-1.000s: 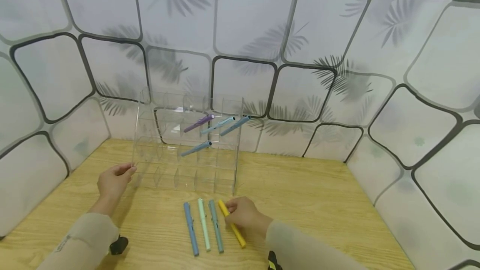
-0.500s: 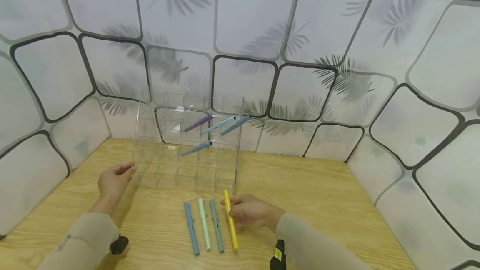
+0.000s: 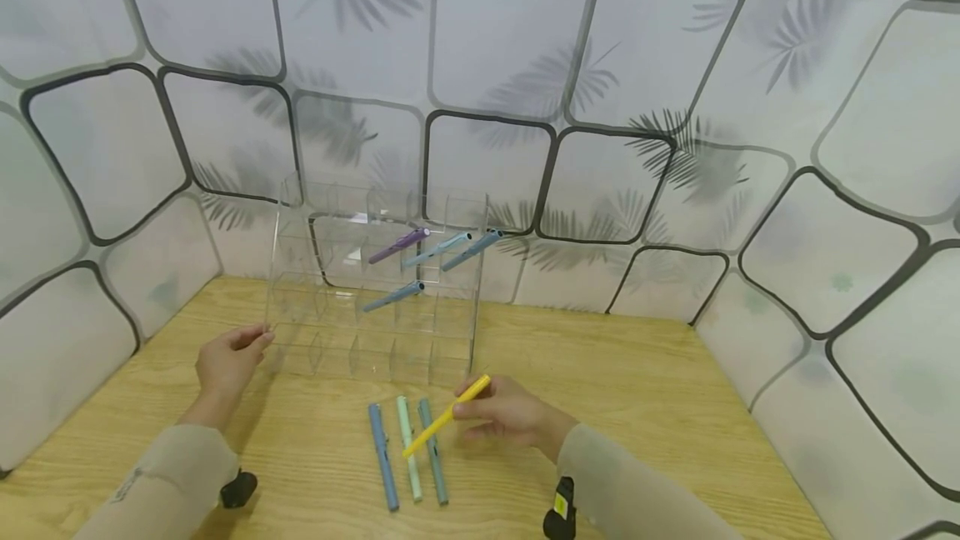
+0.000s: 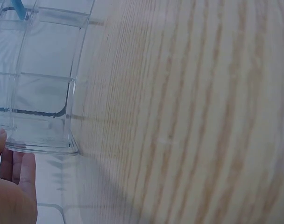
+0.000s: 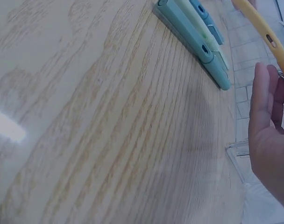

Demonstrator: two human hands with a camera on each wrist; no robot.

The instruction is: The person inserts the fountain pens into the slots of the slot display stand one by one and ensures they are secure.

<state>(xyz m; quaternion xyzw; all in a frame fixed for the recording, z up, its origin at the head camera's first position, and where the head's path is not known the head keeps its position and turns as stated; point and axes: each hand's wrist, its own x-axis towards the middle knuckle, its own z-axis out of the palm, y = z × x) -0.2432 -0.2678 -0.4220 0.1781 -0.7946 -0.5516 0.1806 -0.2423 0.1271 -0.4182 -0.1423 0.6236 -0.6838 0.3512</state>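
My right hand (image 3: 510,415) holds a yellow pen (image 3: 442,422) tilted over the pens on the table, its upper end leaning right; in the right wrist view the yellow pen (image 5: 263,28) shows a small slot in its barrel. Beneath it lie a blue pen (image 3: 383,461), a mint green pen (image 3: 408,440) and a teal pen (image 3: 437,473), side by side. My left hand (image 3: 227,363) pinches the left edge of a clear tiered pen stand (image 3: 372,367), thumb and fingers on either side of the panel (image 4: 39,148).
A purple pen (image 3: 397,247), a light blue pen (image 3: 437,251) and a blue pen (image 3: 471,252) rest slanted on an upper tier. Another blue pen (image 3: 393,297) sits one tier lower. A patterned curtain (image 3: 510,40) surrounds the wooden table (image 3: 600,373).
My right hand has lifted the yellow pen off the table and turned it, so its upper end now leans right and its lower end overlaps the mint pen. My left hand stays put.
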